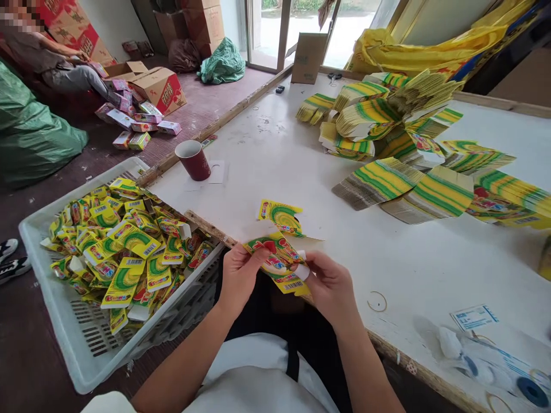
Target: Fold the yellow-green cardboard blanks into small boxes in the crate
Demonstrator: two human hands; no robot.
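Observation:
A flat yellow-green printed carton (282, 267) is held between my two hands over the table's front edge. My left hand (241, 275) pinches its left side, thumb on the printed face. On the right side, my right hand (329, 284) grips the carton with fingers bent; white wrapping covers some fingertips. Just beyond lies another yellow carton (279, 217) on the white table (258, 155). Left of my hands, a white plastic crate (55, 321) holds many small yellow cartons (129, 238).
Stacks of flat cartons (387, 178) spread over the table's right half. A maroon mug (193, 160) stands near the left edge. Tape and plastic (486, 361) lie front right. Behind left, a seated person (73, 71) is beside boxes (159, 89) on the floor.

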